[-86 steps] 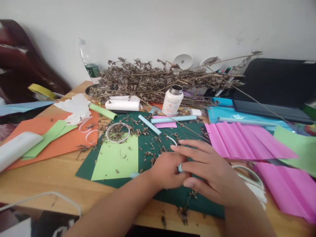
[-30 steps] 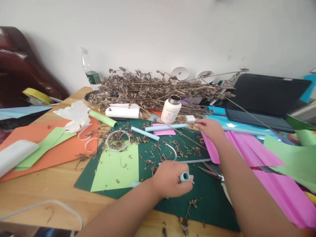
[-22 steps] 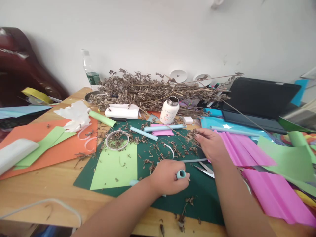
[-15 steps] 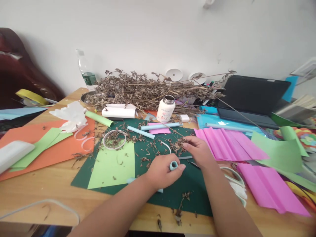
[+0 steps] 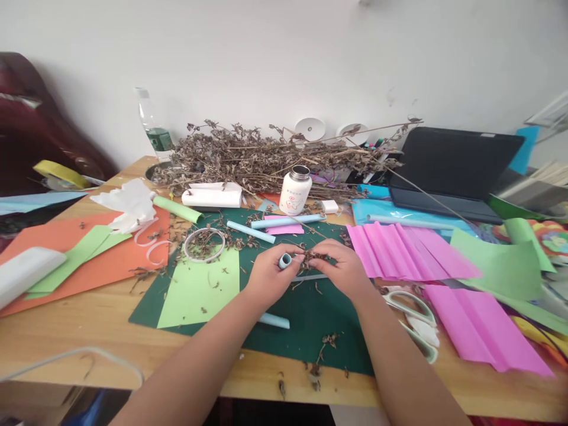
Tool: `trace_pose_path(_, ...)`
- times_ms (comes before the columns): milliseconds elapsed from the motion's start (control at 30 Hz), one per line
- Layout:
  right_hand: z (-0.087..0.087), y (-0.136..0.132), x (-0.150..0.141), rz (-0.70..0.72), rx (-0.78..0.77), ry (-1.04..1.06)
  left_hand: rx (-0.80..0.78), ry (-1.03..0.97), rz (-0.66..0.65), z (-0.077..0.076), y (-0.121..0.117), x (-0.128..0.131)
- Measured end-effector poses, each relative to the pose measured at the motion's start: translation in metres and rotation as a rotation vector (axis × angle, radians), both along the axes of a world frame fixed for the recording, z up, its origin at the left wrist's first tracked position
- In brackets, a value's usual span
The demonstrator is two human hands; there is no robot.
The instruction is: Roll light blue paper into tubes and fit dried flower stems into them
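My left hand [image 5: 275,273] is closed round a rolled light blue paper tube [image 5: 284,260], whose round end shows above the fist. Its thumb and finger also touch a tuft of dried leaves [image 5: 306,259]. My right hand [image 5: 339,267] pinches those same dried leaves from the other side. Both hands hover over the dark green mat [image 5: 328,331], which is strewn with leaf crumbs. Behind them lie more light blue paper tubes [image 5: 251,231]. Partly under my left forearm is another blue tube [image 5: 274,320]. A tape ring [image 5: 204,245] rests on a light green sheet [image 5: 199,296].
A heap of dried plants [image 5: 248,157] spans the back behind an uncapped white bottle [image 5: 295,192]. Scissors [image 5: 412,313] and pink crepe paper [image 5: 483,325] lie right. A laptop [image 5: 452,171] stands back right, a plastic bottle [image 5: 155,130] back left. Orange paper [image 5: 102,272] lies left.
My left hand has moved up and away from me with the blue tube, meeting my right hand at the dried leaves. My right hand has shifted slightly left.
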State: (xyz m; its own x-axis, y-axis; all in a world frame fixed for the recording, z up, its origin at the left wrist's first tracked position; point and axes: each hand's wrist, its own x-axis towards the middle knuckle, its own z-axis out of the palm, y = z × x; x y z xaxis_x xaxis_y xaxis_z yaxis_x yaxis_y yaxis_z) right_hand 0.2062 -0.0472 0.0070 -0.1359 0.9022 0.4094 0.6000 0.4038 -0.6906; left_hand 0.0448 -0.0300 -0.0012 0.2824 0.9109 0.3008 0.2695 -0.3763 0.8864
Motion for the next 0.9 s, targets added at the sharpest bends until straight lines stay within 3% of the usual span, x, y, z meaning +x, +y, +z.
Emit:
trace_pose_path(167,-0.002,0.001,0.000,0.014,0.016,0.013,-0.051,-0.024,0.060,0.000,0.003,-0.002)
trace_pose_path(333,-0.004,0.004,0.004,-0.032,-0.049,0.113,-0.208,-0.236,0.108,0.004,0.006,-0.003)
trace_pose_path(500,-0.006,0.006,0.008,-0.132,-0.205,0.403,-0.214,-0.354,0.120,0.007,0.009,-0.005)
trace_pose_path(700,-0.014,0.010,0.007,-0.183,-0.286,0.625,-0.101,0.005,0.218,0.008,0.013,-0.011)
trace_pose_path(900,-0.015,0.011,-0.001,-0.184,-0.395,0.841,0.036,0.347,0.194,0.009,0.014,-0.012)
